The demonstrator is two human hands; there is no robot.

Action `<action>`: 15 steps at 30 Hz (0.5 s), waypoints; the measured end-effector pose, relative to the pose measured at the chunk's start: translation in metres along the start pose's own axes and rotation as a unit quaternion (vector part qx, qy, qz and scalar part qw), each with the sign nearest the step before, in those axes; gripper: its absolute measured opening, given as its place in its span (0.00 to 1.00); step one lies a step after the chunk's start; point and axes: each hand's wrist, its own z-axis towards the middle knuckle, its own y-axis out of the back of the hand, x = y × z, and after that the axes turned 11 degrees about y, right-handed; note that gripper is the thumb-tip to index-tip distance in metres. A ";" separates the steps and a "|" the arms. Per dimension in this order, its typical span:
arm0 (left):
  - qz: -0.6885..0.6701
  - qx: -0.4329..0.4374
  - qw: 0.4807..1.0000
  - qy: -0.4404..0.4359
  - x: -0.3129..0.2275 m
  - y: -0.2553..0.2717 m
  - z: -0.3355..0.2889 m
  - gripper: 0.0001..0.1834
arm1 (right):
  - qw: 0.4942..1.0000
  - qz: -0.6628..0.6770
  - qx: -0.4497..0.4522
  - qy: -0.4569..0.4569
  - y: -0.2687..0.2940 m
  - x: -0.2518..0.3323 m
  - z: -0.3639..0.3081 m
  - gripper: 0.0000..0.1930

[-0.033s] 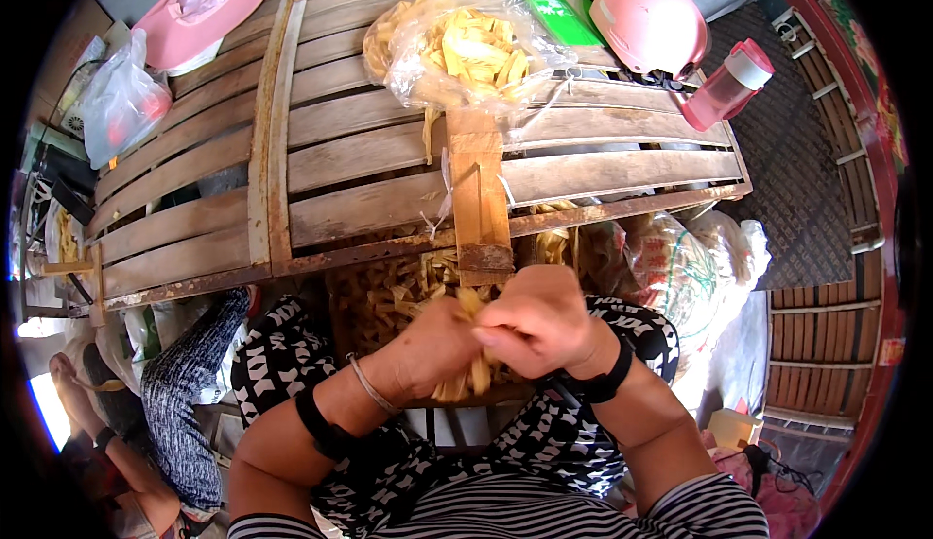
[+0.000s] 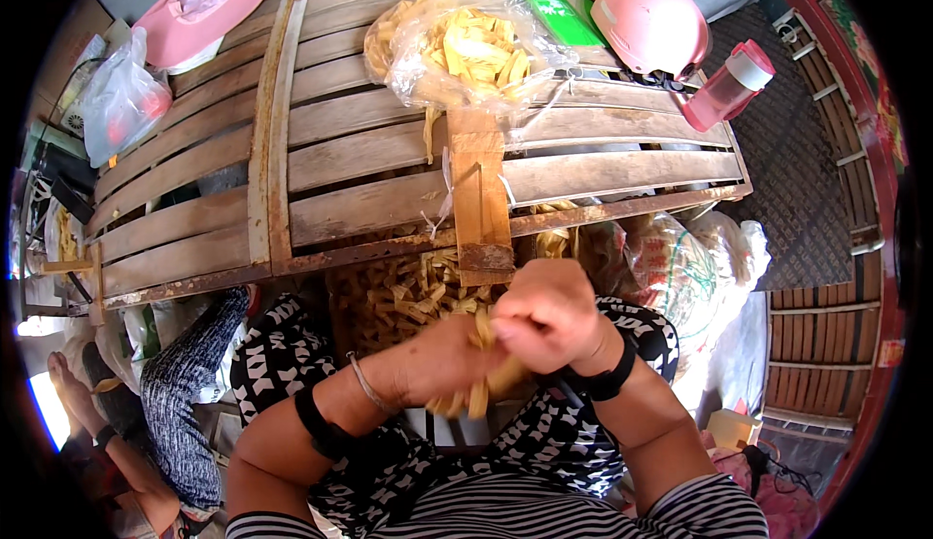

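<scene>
Since the earlier view, your bare left hand [image 2: 449, 356] has shifted slightly lower and rightward: blurred, its finger closure impossible to tell. Item two, your bare right hand [image 2: 550, 317], barely moved, curled into a fist, apparently gripping one flat pale-yellow strip [image 2: 482, 326] at the junction of both hands. Remaining stock: a heap of curled yellow strips [image 2: 403, 296] beyond your left hand, below the slatted wooden table [image 2: 364, 155]; the strip in hand, by judgement, remains unreleased.

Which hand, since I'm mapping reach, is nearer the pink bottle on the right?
Right. The right hand is left of and below the pink bottle in the picture; the left hand sits farther left and lower.
</scene>
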 end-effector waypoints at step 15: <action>0.474 -0.454 0.614 -0.437 -0.023 0.027 -0.003 0.18 | 0.706 0.452 -0.202 -0.507 -0.028 0.000 -0.014 0.06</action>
